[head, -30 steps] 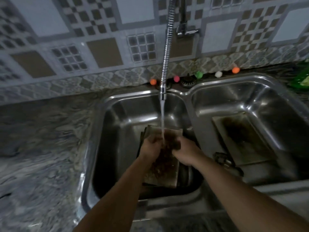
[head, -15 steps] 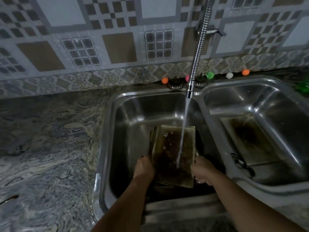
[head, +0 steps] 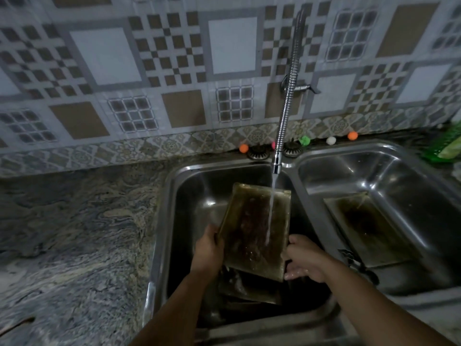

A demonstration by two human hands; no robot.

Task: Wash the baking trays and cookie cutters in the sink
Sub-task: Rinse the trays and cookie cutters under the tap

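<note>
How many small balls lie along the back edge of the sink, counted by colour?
Orange balls: 2
Green ball: 1
White ball: 1
Pink ball: 1, half hidden behind the faucet hose
Total: 5

tray (head: 252, 236) in left basin (head: 189, 196) (another right (head: 369, 228))
</note>
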